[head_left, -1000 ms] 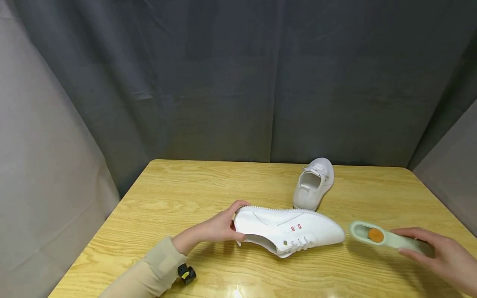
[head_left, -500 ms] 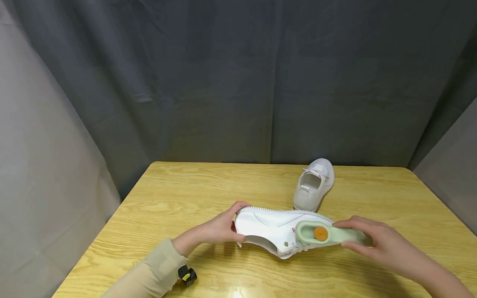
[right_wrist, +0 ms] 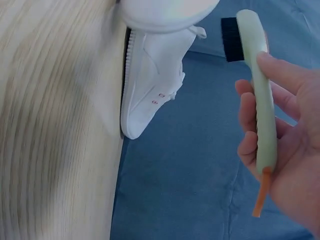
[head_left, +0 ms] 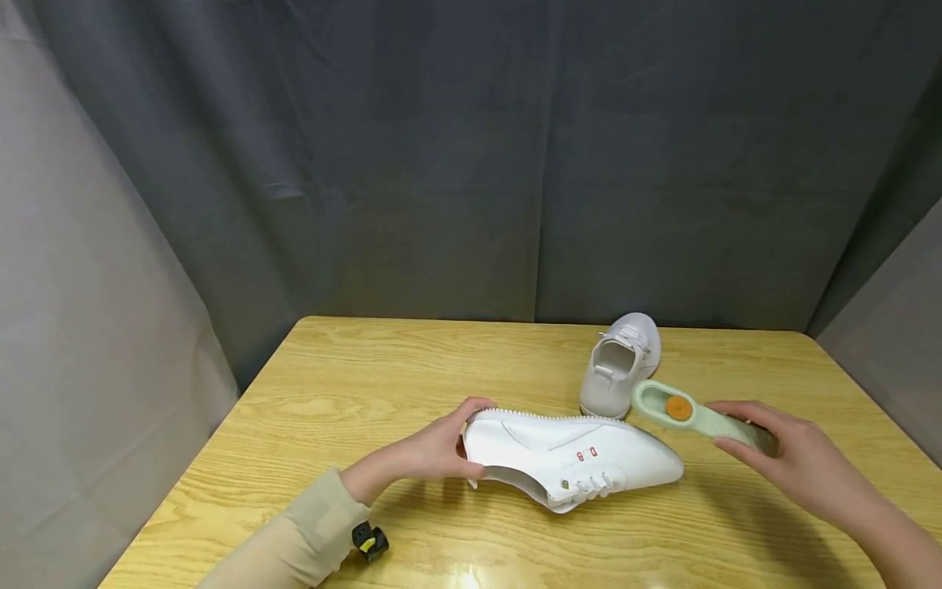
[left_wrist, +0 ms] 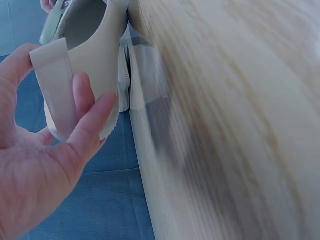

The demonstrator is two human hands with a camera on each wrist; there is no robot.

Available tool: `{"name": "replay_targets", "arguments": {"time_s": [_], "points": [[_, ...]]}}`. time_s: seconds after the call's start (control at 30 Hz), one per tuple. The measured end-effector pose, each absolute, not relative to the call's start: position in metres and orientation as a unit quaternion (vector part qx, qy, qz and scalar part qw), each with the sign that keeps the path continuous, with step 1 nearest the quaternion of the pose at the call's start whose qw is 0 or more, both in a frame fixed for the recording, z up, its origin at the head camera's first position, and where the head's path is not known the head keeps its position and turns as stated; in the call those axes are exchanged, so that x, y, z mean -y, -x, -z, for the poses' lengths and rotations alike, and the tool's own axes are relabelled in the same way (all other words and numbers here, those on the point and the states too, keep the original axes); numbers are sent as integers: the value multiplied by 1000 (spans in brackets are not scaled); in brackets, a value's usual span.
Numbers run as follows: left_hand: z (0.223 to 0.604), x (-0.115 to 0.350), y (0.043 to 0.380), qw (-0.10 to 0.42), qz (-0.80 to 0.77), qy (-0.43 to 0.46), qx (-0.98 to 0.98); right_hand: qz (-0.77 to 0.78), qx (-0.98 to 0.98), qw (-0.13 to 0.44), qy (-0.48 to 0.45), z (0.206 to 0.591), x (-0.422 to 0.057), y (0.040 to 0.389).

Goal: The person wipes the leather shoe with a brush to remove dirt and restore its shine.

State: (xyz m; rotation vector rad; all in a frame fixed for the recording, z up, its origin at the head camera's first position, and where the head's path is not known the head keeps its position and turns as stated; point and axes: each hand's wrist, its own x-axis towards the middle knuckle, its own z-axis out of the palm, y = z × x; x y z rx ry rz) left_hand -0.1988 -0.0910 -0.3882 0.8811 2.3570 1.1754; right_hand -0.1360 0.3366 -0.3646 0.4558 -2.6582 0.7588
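Observation:
My left hand [head_left: 441, 442] grips the heel of a white lace-up shoe [head_left: 526, 442], which lies tipped on its side with the sole away from me and the toe to the right. In the left wrist view, thumb and fingers [left_wrist: 92, 120] wrap the heel around its back tab. My right hand [head_left: 795, 450] holds a pale green shoe brush [head_left: 706, 419] by its handle. An orange button sits on the brush head. Black bristles [right_wrist: 232, 40] show in the right wrist view, with an orange strap [right_wrist: 262, 192] at the handle's end. The brush is raised above the toe, apart from it.
A second white shoe [head_left: 614, 368] stands upright behind the held one, its toe pointing to the back. Both are on a wooden table [head_left: 368, 360]. A dark curtain [head_left: 412, 164] hangs behind the table, with pale cloth [head_left: 96, 327] at the sides.
The right hand brought the brush left over the shoe's toe, then lifted it back and to the right, off the shoe. The left hand and the shoe stayed nearly still.

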Motion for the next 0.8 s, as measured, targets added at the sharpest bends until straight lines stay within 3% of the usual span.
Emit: {"name": "replay_targets", "arguments": {"time_s": [0.8], "points": [[387,95,193,248,-454,-301,-801,-295,920,174,-193,356,-322,134]]}}
